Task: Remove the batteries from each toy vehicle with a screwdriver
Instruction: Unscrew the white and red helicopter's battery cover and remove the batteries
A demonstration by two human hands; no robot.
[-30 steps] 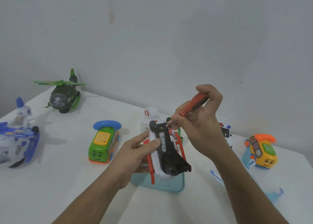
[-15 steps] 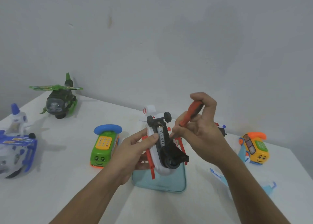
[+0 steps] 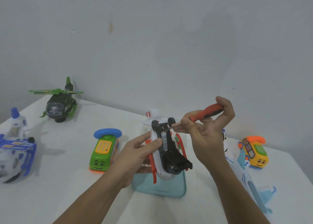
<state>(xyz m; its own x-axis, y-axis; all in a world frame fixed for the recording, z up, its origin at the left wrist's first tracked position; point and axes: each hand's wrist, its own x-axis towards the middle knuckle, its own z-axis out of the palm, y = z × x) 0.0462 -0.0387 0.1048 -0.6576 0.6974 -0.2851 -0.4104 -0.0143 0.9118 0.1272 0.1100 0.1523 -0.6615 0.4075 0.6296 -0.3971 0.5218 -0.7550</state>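
Entry: the white helicopter [image 3: 158, 169] is belly-up in the left hand [image 3: 137, 154]. The thumb presses its near flank and the fingers curl round the far side. One battery [image 3: 164, 141] shows in the open compartment, just past the thumb tip. A black flap [image 3: 179, 161] juts out on the wrist side of that thumb. The wheels [image 3: 163, 123] sit just above both hands' fingertips.

We note the right hand [image 3: 208, 132] clenched on the screwdriver [image 3: 205, 113]. Its fingertips pinch where handle meets shaft, and the handle's butt is tucked under a curled finger. The tip meets the top end of the compartment, just below the wheels.

Surroundings: a tray [image 3: 179, 190] lies on the table [image 3: 67, 190] under the left-hand fingers, its middle hidden by the helicopter. Left of those fingers stands a green bus [image 3: 104, 149]. Farther left are a green helicopter [image 3: 59, 103] and a blue helicopter [image 3: 15, 149]. Right of the right-hand fingers sits a yellow phone car [image 3: 255, 152]. A plane [image 3: 249, 178] lies near that wrist, and the forearm covers part of it.

Change from half a second ago: the screwdriver then stood steeper, with its shaft hidden behind the fingers. It now lies flatter and bare shaft shows. The right hand has drawn out to the right of the toy. The left grip is unchanged.

Pose: both forearms reach in from below, and the right palm faces us.
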